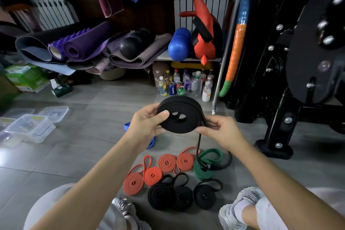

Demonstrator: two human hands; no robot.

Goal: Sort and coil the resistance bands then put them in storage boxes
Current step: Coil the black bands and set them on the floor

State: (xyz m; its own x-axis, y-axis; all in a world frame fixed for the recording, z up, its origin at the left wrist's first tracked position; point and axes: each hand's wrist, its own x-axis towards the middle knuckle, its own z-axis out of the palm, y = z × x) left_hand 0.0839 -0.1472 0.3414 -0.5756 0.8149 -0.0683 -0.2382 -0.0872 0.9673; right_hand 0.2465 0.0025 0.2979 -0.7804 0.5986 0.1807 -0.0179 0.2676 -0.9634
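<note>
Above grey shoes (235, 209): left hand (147, 127) clamped on black coil (183, 106), right hand (222, 132) pinching its outer wrap, mid-air over sorted coils (133, 183). Could spring open on a slack pinch (loose tail (199, 145) dangling onto green band (205, 164), snag risk).

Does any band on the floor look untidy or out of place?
Yes. The green band lies loosely folded, not coiled like the orange coils and black coils beside it. A blue band lies apart, partly hidden behind the left hand. The held black coil trails a tail.
</note>
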